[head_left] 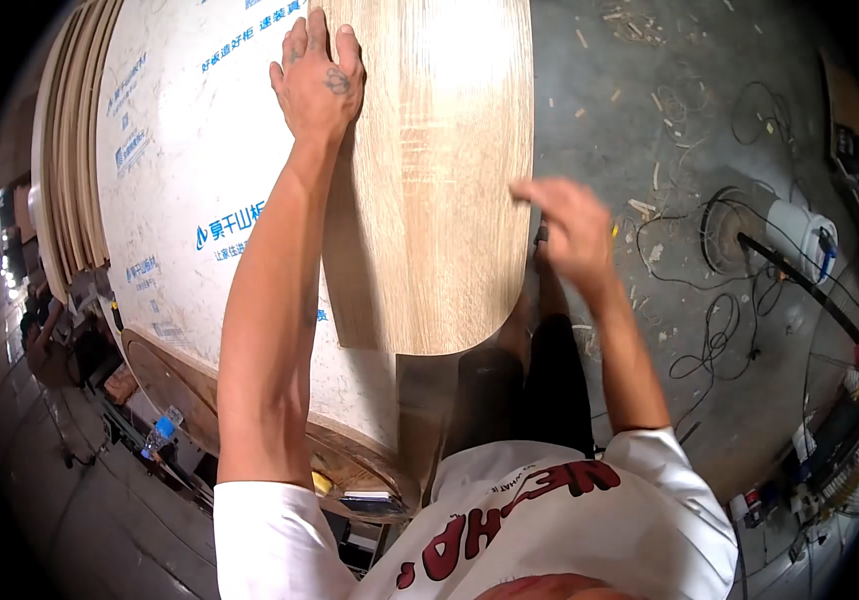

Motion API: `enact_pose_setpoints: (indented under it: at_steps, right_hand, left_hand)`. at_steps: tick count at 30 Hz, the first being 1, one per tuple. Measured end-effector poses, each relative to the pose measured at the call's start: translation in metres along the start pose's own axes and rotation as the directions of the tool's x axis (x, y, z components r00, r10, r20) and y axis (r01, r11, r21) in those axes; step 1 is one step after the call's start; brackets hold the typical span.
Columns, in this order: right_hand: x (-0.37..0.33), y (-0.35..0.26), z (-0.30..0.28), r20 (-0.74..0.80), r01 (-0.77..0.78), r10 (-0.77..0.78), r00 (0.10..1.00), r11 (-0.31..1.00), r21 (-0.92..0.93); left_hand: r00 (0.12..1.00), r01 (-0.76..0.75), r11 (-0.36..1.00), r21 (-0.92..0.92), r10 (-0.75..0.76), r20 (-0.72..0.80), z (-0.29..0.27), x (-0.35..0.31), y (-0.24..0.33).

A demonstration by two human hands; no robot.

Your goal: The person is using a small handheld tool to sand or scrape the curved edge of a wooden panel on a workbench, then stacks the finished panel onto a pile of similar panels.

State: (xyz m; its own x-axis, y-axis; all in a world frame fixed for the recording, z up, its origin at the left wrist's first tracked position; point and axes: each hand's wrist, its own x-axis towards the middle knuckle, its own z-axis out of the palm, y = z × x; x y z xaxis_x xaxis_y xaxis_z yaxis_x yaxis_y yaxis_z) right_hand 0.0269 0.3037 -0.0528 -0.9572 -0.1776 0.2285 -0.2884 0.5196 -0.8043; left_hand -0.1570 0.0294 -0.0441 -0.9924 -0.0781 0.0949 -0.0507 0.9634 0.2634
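Note:
A long light wood-grain board (439,200) with a rounded near end lies over a white printed sheet (179,90). My left hand (319,90) rests flat at the board's left edge, fingers stretched out and touching it, with nothing seen in its grasp. At the board's right edge is my right hand (574,230), its foremost finger reaching over the rim. Blur covers that hand, so its grip and any contact with the edge are unclear. The near end of the board overhangs the sheet toward my body.
Several curved wooden panels (79,140) stand along the left side. Below the sheet is a brown wooden table edge (179,380), with a water bottle (162,430) near it. Cables (714,350), wood scraps (639,20) and a white bucket (799,235) are on the floor at right.

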Motion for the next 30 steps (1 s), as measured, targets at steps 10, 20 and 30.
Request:
enact_pose_setpoints:
  at_steps: [10, 20, 30]
  right_hand:
    - [-0.045, -0.006, -0.007, 0.015, -0.007, 0.007, 1.0, 1.0, -0.024]
    - [0.017, 0.016, -0.003, -0.029, 0.058, -0.057, 0.998, 0.998, 0.036]
    - [-0.214, -0.099, 0.008, 0.4, -0.263, 0.162, 0.902, 0.941, 0.212]
  left_hand:
    - [1.0, 0.021, 1.0, 0.001, -0.021, 0.0, 0.0, -0.002, -0.004]
    - [1.0, 0.013, 0.997, -0.08, -0.013, -0.006, -0.007, -0.005, 0.005]
    - [0.991, 0.022, 0.999, -0.05, -0.028, -0.128, 0.015, -0.01, -0.019]
